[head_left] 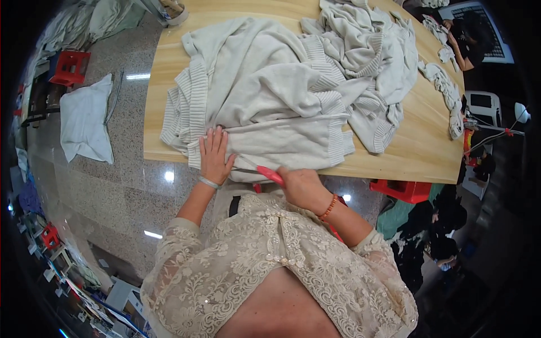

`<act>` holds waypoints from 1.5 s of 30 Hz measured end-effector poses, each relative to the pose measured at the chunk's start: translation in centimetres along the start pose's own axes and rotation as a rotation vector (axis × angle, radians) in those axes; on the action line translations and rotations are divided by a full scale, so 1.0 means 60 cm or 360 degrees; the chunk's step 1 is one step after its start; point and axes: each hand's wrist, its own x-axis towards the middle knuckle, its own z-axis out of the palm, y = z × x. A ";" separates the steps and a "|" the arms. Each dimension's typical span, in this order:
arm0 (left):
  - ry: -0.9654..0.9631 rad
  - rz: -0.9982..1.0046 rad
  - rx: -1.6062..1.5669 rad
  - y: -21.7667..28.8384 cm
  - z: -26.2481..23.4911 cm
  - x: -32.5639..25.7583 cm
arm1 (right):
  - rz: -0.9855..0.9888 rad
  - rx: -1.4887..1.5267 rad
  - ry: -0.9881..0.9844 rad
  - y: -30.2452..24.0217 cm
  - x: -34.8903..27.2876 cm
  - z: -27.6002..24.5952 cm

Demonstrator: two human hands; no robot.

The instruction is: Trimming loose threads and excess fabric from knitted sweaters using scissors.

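Off-white knitted sweaters (265, 84) with ribbed cuffs and hems lie in a layered pile on the wooden table in front of me. My left hand (214, 158) rests flat on the pile's near edge, beside a ribbed band, fingers stretched out and holding nothing. To its right, my right hand (304, 188) is closed round a tool with a red handle (271, 176). A slim, pale tip points left from the handle toward the near fabric. The tip is too small to tell the tool's exact kind.
More sweaters (366, 62) lie crumpled at the right of the wooden table (417, 160). A red stool (401, 190) stands under its near right edge, another red stool (70, 67) at far left. A white sack (87, 118) lies on the floor. Another person (468, 42) works at upper right.
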 end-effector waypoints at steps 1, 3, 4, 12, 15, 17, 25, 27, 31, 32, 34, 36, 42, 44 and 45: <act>0.0009 -0.0025 0.0132 0.000 0.014 0.000 | 0.0081 -0.0019 0.0049 0.022 -0.018 -0.002; 0.0077 0.0010 0.0098 -0.007 0.023 0.000 | 0.0257 -0.0060 0.0109 0.058 -0.055 -0.021; 0.0071 0.0013 0.0103 -0.004 0.014 0.000 | 0.0336 -0.0078 0.0130 0.067 -0.077 -0.038; 0.0720 -0.0119 -0.0317 -0.012 -0.035 0.102 | 0.0477 0.0070 0.0203 0.117 -0.119 -0.068; 0.0843 -0.0355 -0.0343 -0.055 -0.062 0.199 | 0.0504 0.0001 0.0653 0.143 -0.093 -0.088; 0.0863 -0.0461 -0.0261 -0.118 -0.070 0.264 | 0.0665 -0.0082 0.0617 0.141 -0.066 -0.123; 0.0458 -0.1533 -0.0906 -0.297 -0.039 0.474 | 0.0739 -0.0047 0.0727 0.147 0.028 -0.166; 0.0398 -0.1449 -0.0817 -0.323 -0.019 0.506 | 0.0803 0.0033 0.0704 0.148 0.047 -0.167; 0.0307 -0.1203 -0.0549 -0.351 -0.017 0.551 | 0.0737 0.0135 0.0707 0.137 0.094 -0.191; 0.0356 -0.1063 -0.0501 -0.347 -0.022 0.560 | 0.0710 0.0231 0.0723 0.130 0.107 -0.204; 0.0513 -0.0589 -0.0762 -0.239 -0.075 0.591 | 0.0745 0.0415 0.0842 0.120 0.122 -0.237; 0.0477 0.0013 -0.1066 -0.122 -0.126 0.584 | 0.0818 0.0502 0.0905 0.144 0.123 -0.253; -0.0582 0.1406 -0.0499 0.146 -0.139 0.336 | 0.0629 0.0819 0.1233 0.149 0.125 -0.294; -0.0767 0.1282 -0.0393 0.137 -0.090 0.253 | 0.0772 0.0566 0.1147 0.138 0.136 -0.294; -0.0788 0.1224 -0.0262 0.136 -0.073 0.222 | 0.0596 0.0394 0.1108 0.142 0.138 -0.287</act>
